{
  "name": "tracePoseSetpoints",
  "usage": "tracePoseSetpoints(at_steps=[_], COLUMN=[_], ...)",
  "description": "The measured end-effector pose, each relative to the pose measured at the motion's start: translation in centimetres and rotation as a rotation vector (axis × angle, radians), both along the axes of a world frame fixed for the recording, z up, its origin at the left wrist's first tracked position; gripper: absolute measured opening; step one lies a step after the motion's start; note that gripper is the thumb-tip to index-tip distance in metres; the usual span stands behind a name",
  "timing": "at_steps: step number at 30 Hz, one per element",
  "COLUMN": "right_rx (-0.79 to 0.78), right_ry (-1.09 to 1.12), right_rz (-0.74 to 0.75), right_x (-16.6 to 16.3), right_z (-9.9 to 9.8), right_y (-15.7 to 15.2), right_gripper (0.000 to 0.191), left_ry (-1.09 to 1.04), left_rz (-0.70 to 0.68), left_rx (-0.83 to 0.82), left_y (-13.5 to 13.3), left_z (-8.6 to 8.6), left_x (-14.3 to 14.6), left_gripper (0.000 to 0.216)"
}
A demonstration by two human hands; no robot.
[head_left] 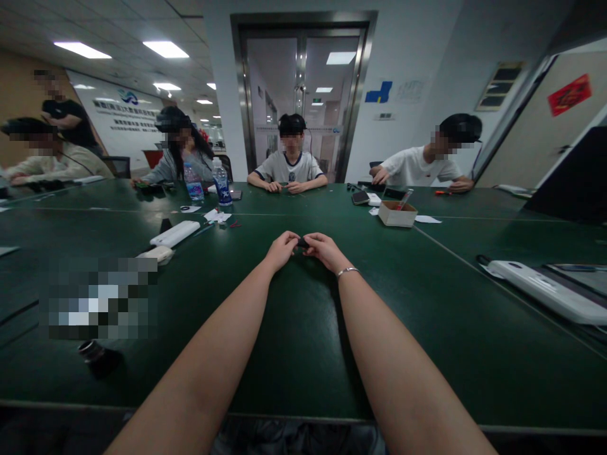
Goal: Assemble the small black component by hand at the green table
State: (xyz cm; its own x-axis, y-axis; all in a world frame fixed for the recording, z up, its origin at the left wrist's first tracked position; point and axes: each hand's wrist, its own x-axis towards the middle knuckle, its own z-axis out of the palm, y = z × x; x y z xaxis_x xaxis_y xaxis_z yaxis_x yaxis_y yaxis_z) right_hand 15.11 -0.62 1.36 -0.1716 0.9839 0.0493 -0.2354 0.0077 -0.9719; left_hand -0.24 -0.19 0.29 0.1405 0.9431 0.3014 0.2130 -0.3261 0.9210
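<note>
Both my forearms stretch out over a dark green table [303, 341]. My left hand [281, 249] and my right hand [322, 249] meet at the table's middle, fingers curled, and pinch a small black object [302, 242] between them. It is too small to name. A thin silver bracelet [348, 271] circles my right wrist.
A white power strip [174, 233] and a small white device [156, 254] lie to the left. A black round object [93, 351] sits near left. A white strip [545, 287] lies at right, a cardboard box [397, 213] and two water bottles [221, 182] farther off. Several people sit around the table.
</note>
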Motion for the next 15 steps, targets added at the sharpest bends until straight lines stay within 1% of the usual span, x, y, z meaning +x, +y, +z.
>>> tracePoseSetpoints(at_steps=[11,15], right_rx=[0.001,-0.003], right_ry=[-0.006,0.003], right_rz=[0.002,0.000], right_x=[0.02,0.03], right_z=[-0.01,-0.07], right_y=[-0.06,0.02], right_gripper=[0.010,0.011], left_ry=[-0.008,-0.016], left_rz=[-0.009,0.018], left_rx=[-0.006,-0.003], left_y=[0.00,-0.01], left_z=[0.03,0.08], left_x=[0.03,0.06], left_gripper=[0.013,0.010])
